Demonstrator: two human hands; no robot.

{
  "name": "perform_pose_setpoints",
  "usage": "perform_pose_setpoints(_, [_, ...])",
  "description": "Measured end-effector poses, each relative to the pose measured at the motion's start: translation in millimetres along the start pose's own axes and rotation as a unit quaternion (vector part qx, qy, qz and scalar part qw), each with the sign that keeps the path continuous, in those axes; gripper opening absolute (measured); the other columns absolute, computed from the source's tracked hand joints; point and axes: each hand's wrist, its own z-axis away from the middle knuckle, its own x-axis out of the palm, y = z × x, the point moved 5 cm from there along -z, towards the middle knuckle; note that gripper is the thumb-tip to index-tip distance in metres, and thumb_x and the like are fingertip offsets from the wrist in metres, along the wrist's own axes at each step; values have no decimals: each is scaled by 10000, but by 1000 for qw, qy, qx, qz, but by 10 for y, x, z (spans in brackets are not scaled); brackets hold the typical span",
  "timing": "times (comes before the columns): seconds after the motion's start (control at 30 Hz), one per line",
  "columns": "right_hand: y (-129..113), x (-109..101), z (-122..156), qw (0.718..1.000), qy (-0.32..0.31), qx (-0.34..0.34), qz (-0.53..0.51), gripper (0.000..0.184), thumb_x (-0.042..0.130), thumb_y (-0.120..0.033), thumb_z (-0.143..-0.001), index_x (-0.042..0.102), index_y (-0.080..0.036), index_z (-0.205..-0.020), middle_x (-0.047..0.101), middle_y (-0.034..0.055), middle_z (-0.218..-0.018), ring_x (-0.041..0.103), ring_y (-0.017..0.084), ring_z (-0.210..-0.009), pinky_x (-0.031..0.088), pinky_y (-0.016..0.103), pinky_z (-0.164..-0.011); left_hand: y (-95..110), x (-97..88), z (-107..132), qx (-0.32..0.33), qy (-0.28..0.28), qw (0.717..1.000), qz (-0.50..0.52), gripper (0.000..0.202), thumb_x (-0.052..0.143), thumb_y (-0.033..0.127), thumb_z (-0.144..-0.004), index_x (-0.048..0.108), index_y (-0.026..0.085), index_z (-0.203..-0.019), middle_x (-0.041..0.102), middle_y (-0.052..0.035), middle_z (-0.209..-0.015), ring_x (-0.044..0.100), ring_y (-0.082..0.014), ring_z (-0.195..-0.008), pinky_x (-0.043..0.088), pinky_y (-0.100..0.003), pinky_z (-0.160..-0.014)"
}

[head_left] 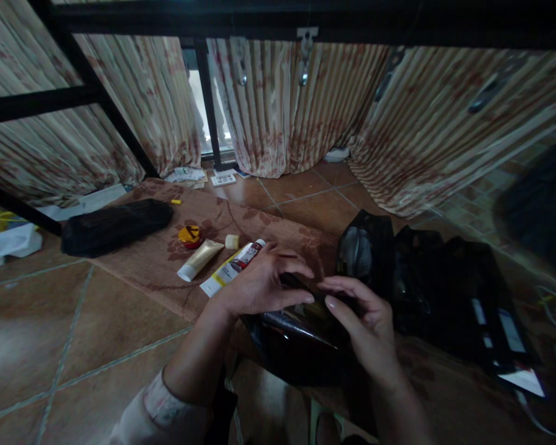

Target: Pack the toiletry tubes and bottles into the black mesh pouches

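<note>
Fingers [296,266] of the left hand [282,281] and right hand [354,312] reach toward each other, thumb and forefinger standing apart on each, with tips above the glossy black bag [301,346]. The bag lies directly below the fingers, toward the wearer; it is too dark between the tips to tell whether any plastic is pinched. The step in hand looks like working at the bag's upper edge with both hands, and the next move seems to call for a light, matched pinch there. Counting outward: one bag beneath the fingers; just left of the left-hand fingers, two tubes, a white-and-yellow tube [225,272] partly behind the hand and a gold tube [200,259] farther out; past them, one small cream block [232,241] and one round red-and-gold piece [189,236]. Well left of the fingers lie one long black bundle [115,225] and one yellow scrap [176,201] on the cloth-covered counter [139,278]. Right of the right-hand fingers sit more dark bags [366,253], merging too much to count.
</note>
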Motion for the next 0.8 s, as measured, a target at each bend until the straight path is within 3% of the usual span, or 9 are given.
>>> perform_pose_setpoints(0.17, [0,4,3,998,15,-45,51,136,686,-244,-834,709,-273,-965,701,-7,-969,644,146,-905,494,262,-814,-67,-36,21,4,14,1000,-28,130,632,290,-884,698,197,-947,694,-18,-943,627,-156,-937,356,-340,-965])
perform_pose_setpoints(0.33, [-13,1,-9,993,36,-84,70,112,648,-206,-859,724,-258,-923,692,7,-962,645,153,-924,496,278,-840,-152,-27,17,-5,26,999,-37,191,537,259,-936,712,187,-956,691,-41,-899,627,-151,-871,429,-291,-853])
perform_pose_setpoints(0.53, [6,-36,-8,989,89,-67,93,135,624,-240,-878,717,-253,-974,702,12,-974,653,154,-918,511,283,-838,-259,-42,56,-70,43,996,-41,225,504,149,-906,707,198,-987,699,-45,-946,640,-165,-900,469,-276,-826])
perform_pose_setpoints(0.7, [32,-45,-7,988,70,-40,129,180,613,-280,-876,699,-253,-1032,706,22,-1048,653,180,-995,513,313,-877,-404,-128,153,-143,61,987,-28,359,543,76,-808,685,198,-1114,710,-45,-1013,648,-185,-946,490,-286,-846])
perform_pose_setpoints(0.8, [59,-59,-1,988,68,-13,136,227,643,-319,-851,691,-254,-1063,709,29,-1055,659,195,-986,521,337,-877,-435,-140,179,-155,51,987,-2,360,519,126,-852,675,196,-1169,715,-51,-1020,652,-178,-920,497,-278,-824])
